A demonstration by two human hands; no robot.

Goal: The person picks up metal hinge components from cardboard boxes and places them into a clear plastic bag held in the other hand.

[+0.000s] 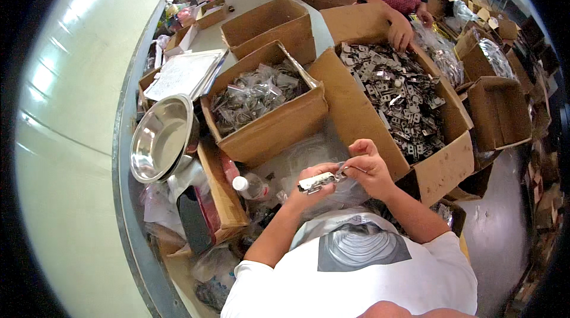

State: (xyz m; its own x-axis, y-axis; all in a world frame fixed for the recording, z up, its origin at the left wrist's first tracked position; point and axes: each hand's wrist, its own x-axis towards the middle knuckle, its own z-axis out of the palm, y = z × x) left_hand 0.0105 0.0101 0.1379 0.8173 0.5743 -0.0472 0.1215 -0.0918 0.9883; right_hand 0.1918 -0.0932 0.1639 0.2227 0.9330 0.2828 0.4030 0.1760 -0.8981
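My left hand (pixel 313 190) is closed around a shiny, oblong metal hardware piece (pixel 317 182) with dark edges, held in front of my chest. My right hand (pixel 371 169) pinches a small thin metal part (pixel 346 169) close against the end of that piece; whether the two are joined I cannot tell. Beyond my right hand, a large open carton (pixel 371 122) holds a heap of small metal hardware pieces (pixel 395 95) with holes in them. A carton (pixel 273 128) ahead of my left hand contains small clear plastic bags (pixel 255 95) of metal parts.
At left are a steel bowl (pixel 161 140), papers (pixel 184 75) and a white-capped plastic bottle (pixel 252 187). Across the large carton, another person's hand (pixel 401 34) rests at its far edge. Empty-looking cartons (pixel 267 24) stand behind, and more boxes (pixel 499 110) crowd the right.
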